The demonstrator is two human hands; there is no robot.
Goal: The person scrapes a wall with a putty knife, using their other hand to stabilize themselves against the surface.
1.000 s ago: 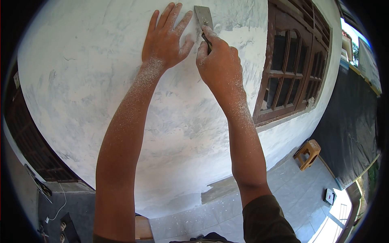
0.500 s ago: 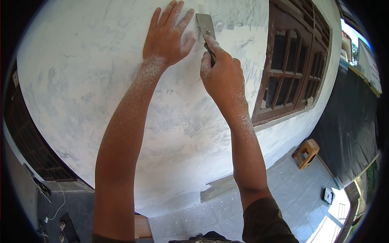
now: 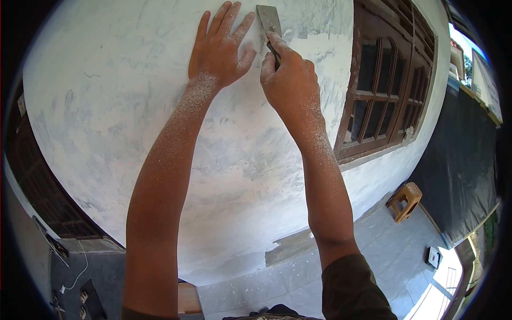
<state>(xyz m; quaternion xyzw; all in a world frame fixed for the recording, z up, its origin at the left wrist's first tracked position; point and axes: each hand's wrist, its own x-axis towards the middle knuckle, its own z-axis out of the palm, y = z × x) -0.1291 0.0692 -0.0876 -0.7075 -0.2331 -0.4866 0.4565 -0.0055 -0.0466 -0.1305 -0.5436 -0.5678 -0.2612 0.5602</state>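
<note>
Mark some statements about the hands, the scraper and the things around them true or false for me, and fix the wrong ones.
1. The right hand grips the scraper. True.
2. The left hand holds a tool too. False: it is empty, fingers spread.
3. Pale dust speckles both forearms. True.
4. The blade shows below the right hand in the view. False: it shows above it.
5. The window is to the right of both hands. True.

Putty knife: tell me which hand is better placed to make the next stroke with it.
Right, most likely: the right hand already grips the putty knife at the wall. The left hand holds no tool; its fingers are spread against the wall.
</note>
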